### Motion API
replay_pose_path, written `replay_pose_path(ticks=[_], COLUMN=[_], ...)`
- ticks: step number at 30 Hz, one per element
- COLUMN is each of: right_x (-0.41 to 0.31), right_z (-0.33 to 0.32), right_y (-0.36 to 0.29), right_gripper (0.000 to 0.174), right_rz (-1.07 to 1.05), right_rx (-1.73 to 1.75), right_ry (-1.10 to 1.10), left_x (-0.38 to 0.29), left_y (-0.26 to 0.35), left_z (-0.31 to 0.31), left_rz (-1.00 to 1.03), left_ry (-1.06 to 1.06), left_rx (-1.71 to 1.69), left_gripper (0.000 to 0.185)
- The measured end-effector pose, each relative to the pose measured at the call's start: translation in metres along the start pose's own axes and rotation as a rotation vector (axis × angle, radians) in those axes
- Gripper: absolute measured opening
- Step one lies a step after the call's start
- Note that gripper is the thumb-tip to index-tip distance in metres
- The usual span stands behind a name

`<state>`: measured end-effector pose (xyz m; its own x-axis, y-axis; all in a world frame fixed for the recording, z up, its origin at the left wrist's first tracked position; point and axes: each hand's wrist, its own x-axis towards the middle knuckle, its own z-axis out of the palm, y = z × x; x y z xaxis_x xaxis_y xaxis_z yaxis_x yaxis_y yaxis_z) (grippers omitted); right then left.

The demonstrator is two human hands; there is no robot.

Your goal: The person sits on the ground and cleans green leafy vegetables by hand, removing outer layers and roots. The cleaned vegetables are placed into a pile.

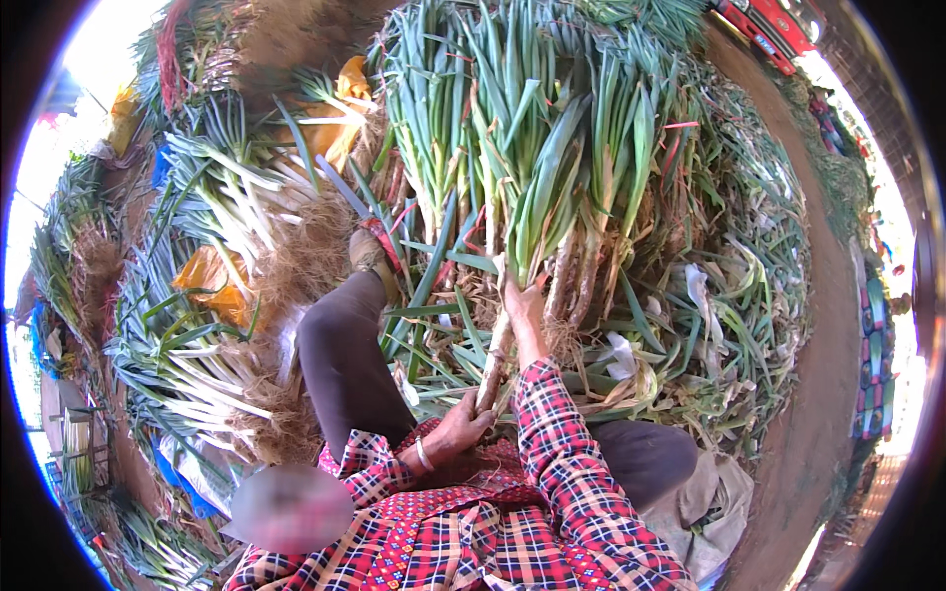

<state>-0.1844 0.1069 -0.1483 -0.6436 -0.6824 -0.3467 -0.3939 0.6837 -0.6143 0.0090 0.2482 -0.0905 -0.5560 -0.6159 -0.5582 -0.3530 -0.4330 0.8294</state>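
Observation:
A large green onion (497,362) stands tilted in front of me, its root end toward my lap and its green leaves (543,199) pointing away. My left hand (457,428), with a bangle at the wrist, grips the brownish stem near its lower end. Higher up, my right hand (523,304) is closed around the stem just below the leaves, where a dry outer leaf (504,273) hangs loose. Directly behind it stand upright bundles of unpeeled green onions (425,125) with soil-covered stems, some tied with red strips.
Green onions with white stems and hairy roots (214,391) lie piled at my left. Stripped leaves (709,369) heap up on the right. Orange plastic (214,281) shows among the left piles. A pale sack (702,510) lies beside my right knee. A red vehicle (768,29) stands at far right.

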Motion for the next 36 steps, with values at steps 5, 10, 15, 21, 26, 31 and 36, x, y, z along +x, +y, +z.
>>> replay_pose_path(ticks=[5,10,15,21,26,31,36], right_x=[0.008,-0.011,-0.113,-0.146,-0.073,0.002,0.046], right_z=[0.012,-0.004,-0.008,0.018,-0.054,-0.078,-0.032], right_y=[0.03,0.04,0.045,0.169,0.018,-0.005,0.031], right_gripper=[0.066,0.056,0.041,0.045,0.071,0.078,0.07], right_rz=[0.009,0.1,0.467,0.571,0.356,0.358,0.362], right_rx=[0.148,0.35,0.777,1.054,1.078,0.91,0.917], right_ry=[0.079,0.092,-0.158,-0.372,-0.349,-0.496,-0.572], left_x=[0.011,0.01,0.021,0.029,0.004,0.001,-0.002], left_y=[-0.014,-0.011,-0.018,-0.002,0.0,0.003,-0.02], left_z=[0.0,0.004,-0.009,-0.01,0.005,0.007,0.001], left_rz=[-0.051,-0.128,-0.19,-0.14,-0.087,-0.077,-0.077], left_ry=[0.1,-0.004,-0.026,-0.19,-0.039,-0.017,0.071], left_rx=[0.042,-0.339,-0.747,-0.789,-0.539,-0.392,-0.318], left_gripper=[0.049,0.035,0.035,0.034,0.033,0.036,0.032])
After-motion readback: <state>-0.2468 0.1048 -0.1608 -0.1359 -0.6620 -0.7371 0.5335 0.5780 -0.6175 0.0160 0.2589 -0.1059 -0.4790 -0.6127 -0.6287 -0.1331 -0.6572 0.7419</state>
